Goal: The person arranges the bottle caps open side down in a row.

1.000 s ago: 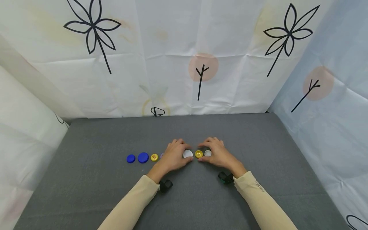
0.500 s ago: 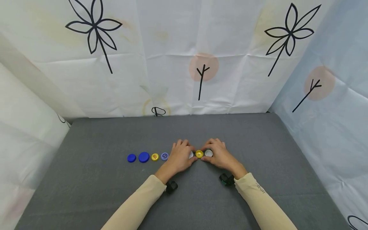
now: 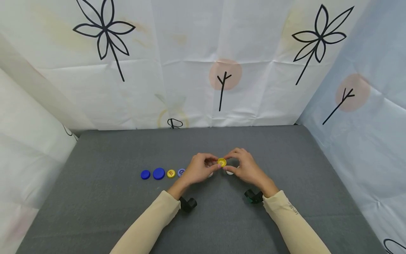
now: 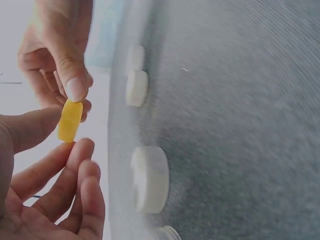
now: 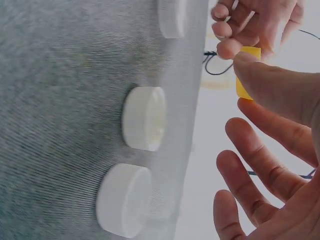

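A yellow bottle cap [image 3: 221, 162] is held up off the table between both hands, its hollow side showing in the head view. My left hand [image 3: 197, 170] pinches it between thumb and fingertips from the left. From the right, my right hand [image 3: 249, 171] has its thumb and index finger on the same cap; the right wrist view shows the yellow cap [image 5: 244, 85] between them. Below, white caps rest on the table: one white cap [image 3: 210, 174] partly hidden by the left hand, another white cap [image 3: 229, 173] partly behind the right thumb.
Left of the hands, a row holds a small blue cap [image 3: 145, 174], a larger blue cap [image 3: 159, 173], a yellow cap with a print [image 3: 171, 173] and a lilac cap [image 3: 181, 172]. The grey table [image 3: 203, 225] meets a cloth backdrop [image 3: 190, 98] behind.
The yellow cap has been lifted from the row between the white caps and is now off the table. The left hand moved right to it, and both hands rose with it.
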Demonstrator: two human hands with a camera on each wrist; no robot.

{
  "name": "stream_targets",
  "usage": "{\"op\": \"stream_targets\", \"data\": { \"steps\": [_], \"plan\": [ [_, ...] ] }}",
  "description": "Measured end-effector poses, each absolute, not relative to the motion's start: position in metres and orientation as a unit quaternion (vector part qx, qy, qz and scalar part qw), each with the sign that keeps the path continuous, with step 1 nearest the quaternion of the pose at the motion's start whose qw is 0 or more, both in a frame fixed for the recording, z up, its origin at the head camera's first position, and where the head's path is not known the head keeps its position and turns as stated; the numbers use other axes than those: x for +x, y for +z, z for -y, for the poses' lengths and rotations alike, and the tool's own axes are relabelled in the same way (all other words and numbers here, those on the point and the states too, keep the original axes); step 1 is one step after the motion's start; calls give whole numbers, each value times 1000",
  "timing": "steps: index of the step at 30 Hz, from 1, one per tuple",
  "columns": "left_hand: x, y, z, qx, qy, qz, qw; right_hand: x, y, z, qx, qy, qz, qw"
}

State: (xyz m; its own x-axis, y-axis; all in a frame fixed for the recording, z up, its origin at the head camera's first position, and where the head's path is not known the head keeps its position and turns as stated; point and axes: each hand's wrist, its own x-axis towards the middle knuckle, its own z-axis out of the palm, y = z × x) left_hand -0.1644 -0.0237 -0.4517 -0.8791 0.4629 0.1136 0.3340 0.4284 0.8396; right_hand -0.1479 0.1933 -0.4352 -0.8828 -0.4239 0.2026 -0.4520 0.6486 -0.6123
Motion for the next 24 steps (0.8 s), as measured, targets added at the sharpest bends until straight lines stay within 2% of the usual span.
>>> {"op": "stream_targets", "data": {
  "steps": [3, 8, 24],
  "plan": [
    [-166, -449, 25, 202, 541, -809, 109, -148, -431, -193, 241, 349, 905, 20],
    [-166, -447, 25, 164, 591, -779, 129, -149, -428, -194, 246, 373, 895, 18],
    [-165, -444, 25, 205, 603, -766, 87, -156, -429, -201, 235, 463, 854, -30]
  ]
}}
